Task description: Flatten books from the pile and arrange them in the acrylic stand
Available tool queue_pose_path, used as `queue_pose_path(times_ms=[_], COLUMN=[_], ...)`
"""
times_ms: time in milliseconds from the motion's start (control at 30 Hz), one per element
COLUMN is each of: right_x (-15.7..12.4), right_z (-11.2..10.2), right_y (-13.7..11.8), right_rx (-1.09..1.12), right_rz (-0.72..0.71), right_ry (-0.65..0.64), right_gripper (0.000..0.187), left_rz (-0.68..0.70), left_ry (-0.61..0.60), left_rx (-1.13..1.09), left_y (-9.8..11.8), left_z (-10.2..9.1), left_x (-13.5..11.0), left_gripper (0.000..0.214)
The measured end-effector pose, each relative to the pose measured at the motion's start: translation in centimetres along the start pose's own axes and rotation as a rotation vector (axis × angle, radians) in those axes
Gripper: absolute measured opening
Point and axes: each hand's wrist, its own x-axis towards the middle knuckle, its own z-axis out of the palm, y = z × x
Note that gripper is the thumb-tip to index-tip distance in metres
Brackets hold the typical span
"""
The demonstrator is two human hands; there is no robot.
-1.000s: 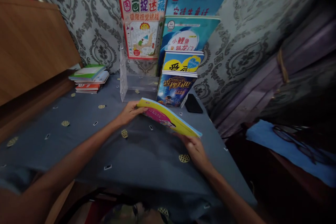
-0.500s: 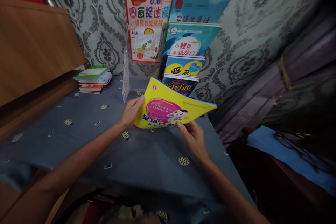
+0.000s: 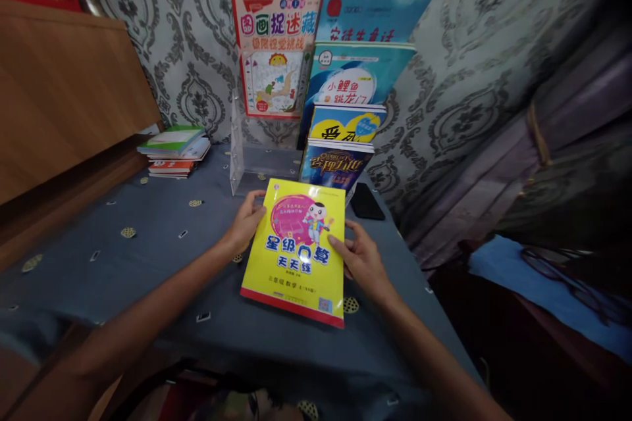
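A yellow children's workbook [image 3: 299, 256] with a pink circle and a cartoon figure on its cover faces me, held just above the grey tablecloth [image 3: 148, 263]. My left hand [image 3: 245, 223] grips its upper left edge, fingers curled over the top corner. My right hand [image 3: 362, 260] holds its right edge, thumb lying on the cover. Behind the book stands a clear acrylic book stand [image 3: 257, 158] with several picture books [image 3: 345, 112] in stepped rows on its right side and a red-bordered book [image 3: 274, 52] at the upper left.
A small stack of books [image 3: 174, 150] lies at the back left by a wooden panel [image 3: 64, 92]. A black phone [image 3: 366, 202] rests right of the stand. Patterned wallpaper runs behind; a curtain and dark furniture with a blue cloth [image 3: 548, 293] stand beyond the table's right edge.
The yellow workbook was turned from a tilted, edge-on position to upright with its cover facing me. Both hands shifted along its edges and kept hold of it.
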Motion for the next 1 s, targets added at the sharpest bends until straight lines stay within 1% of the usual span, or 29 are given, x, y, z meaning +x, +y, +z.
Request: queue_pose_path(times_ms=[67,133,200,267,333,367,400,467,533,600,633,667,700,733,800,833,900,967,1000], right_x=[0.4,0.8,1.2,1.6,2.0,2.1,2.2,2.3,2.3,2.1,2.1,2.1,2.2,2.5,3.3,3.9,4.9,5.7,6.0], right_z=[-0.3,-0.7,-0.9,-1.1,-1.2,-1.3,-1.4,-1.8,-2.2,-2.3,-2.0,-1.5,-0.6,0.5,3.3,4.7,7.3,8.7,9.0], right_y=[1.4,2.5,3.1,3.3,3.2,3.2,3.0,2.8,2.3,1.8,1.5,1.2,0.9,0.7,0.6,0.6,0.9,1.5,1.8], right_rx=[-0.049,-0.087,-0.100,-0.104,-0.130,-0.157,-0.200,-0.381,-0.608,-0.840,-0.929,-1.001,-1.052,-1.058,-0.986,-0.949,-0.915,-0.913,-0.918], right_rz=[0.056,0.087,0.103,0.120,0.138,0.147,0.151,0.114,0.038,-0.050,-0.087,-0.131,-0.184,-0.256,-0.457,-0.521,-0.582,-0.592,-0.592], right_ry=[-0.026,-0.049,-0.081,-0.114,-0.140,-0.147,-0.149,-0.128,-0.054,0.045,0.077,0.083,0.061,0.014,-0.135,-0.207,-0.329,-0.368,-0.370], right_gripper=[0.074,0.073,0.069,0.064,0.059,0.057,0.054,0.049,0.044,0.040,0.038,0.036,0.035,0.034,0.041,0.047,0.058,0.063,0.063], left_rz=[-0.041,-0.024,0.030,0.077,0.105,0.115,0.132,0.193,0.277,0.341,0.356,0.369,0.380,0.390,0.405,0.407,0.398,0.385,0.381], left_ry=[-0.017,-0.055,-0.106,-0.124,-0.096,-0.081,-0.075,-0.099,-0.133,-0.138,-0.127,-0.114,-0.104,-0.101,-0.105,-0.106,-0.101,-0.093,-0.094], left_rx=[0.148,0.412,0.744,1.090,1.344,1.418,1.458,1.472,1.500,1.526,1.528,1.523,1.513,1.499,1.477,1.470,1.467,1.469,1.470], left_y=[-1.5,-2.2,-1.9,-1.2,-0.5,-0.2,-0.1,-0.1,-0.6,-1.3,-1.7,-2.0,-2.4,-2.7,-3.0,-3.1,-3.2,-3.1,-3.0], left_z=[-0.7,-1.3,-1.7,-1.7,-1.3,-1.0,-0.7,-0.3,-0.1,-0.1,-0.2,-0.3,-0.5,-0.6,-0.9,-1.0,-1.1,-1.3,-1.3], left_x=[0.0,-0.1,-0.1,-0.1,0.1,0.2,0.4,0.9,1.4,1.7,1.7,1.8,1.8,1.8,1.8,1.8,1.8,1.8,1.8], left_gripper=[0.044,0.040,0.035,0.032,0.027,0.025,0.023,0.023,0.023,0.023,0.022,0.022,0.022,0.022,0.021,0.021,0.021,0.021,0.021])
